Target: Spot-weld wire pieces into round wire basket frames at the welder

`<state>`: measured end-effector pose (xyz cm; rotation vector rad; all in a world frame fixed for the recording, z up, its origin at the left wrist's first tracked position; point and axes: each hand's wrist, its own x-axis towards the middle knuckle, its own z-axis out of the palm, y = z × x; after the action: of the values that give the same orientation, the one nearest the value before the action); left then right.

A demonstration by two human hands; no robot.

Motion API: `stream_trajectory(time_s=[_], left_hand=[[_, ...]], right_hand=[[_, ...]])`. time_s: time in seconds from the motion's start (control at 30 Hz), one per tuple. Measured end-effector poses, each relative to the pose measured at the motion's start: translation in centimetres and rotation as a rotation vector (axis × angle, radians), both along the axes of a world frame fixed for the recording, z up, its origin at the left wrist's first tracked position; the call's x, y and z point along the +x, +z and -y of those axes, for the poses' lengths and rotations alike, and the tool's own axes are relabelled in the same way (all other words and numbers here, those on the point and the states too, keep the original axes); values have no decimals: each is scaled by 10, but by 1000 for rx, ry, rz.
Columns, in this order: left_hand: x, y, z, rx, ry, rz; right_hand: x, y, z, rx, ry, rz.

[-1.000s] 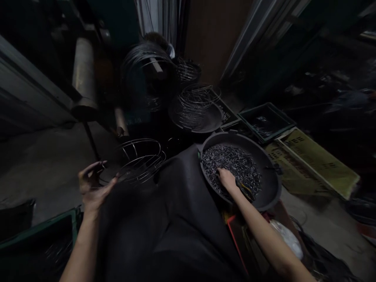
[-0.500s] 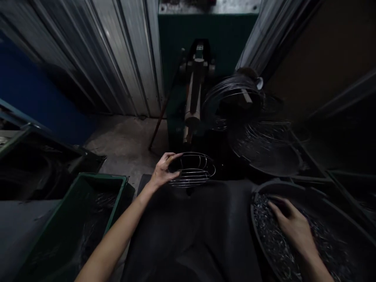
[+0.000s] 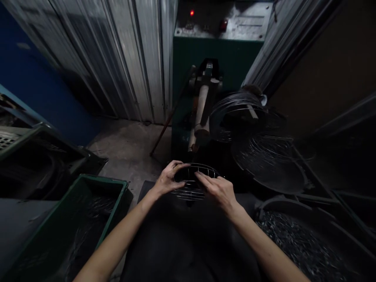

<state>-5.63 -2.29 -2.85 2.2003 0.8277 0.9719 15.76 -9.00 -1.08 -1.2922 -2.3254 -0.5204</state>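
Note:
A round wire basket frame (image 3: 192, 184) rests on the dark cloth over my lap, in front of a green machine (image 3: 217, 51). My left hand (image 3: 168, 181) grips its left rim, fingers curled round the wire. My right hand (image 3: 217, 190) lies on the frame's right side, fingers pressed together near the top wires. Whether a small metal piece sits under those fingers is hidden.
A dark pan of small metal pieces (image 3: 296, 243) sits at lower right. Stacked wire frames (image 3: 264, 152) and a wire coil (image 3: 235, 109) stand right of the machine's arm (image 3: 201, 113). A green crate (image 3: 76, 223) lies at lower left, corrugated wall (image 3: 117, 58) behind.
My right hand left the pan of metal pieces and came onto the wire frame. The view swung left toward the machine. My left hand kept hold of the frame.

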Motion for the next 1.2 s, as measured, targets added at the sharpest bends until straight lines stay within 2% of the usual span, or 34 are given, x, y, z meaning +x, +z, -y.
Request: stream_trajectory(time_s=[0.13, 0.27, 0.63, 0.87, 1.2], left_hand=[[-2, -4, -4, -3, 19, 56], [1, -7, -11, -2, 50, 81], [3, -18, -31, 7, 25, 90], [3, -18, -45, 42, 14, 102], [6, -23, -57, 73, -3, 82]], right_hand=[[-1, -1, -7, 139, 56, 50], [-3, 2, -13, 244, 50, 100], [3, -9, -28, 234, 76, 100], [4, -10, -43, 281, 77, 119], [-5, -15, -43, 332, -1, 125]])
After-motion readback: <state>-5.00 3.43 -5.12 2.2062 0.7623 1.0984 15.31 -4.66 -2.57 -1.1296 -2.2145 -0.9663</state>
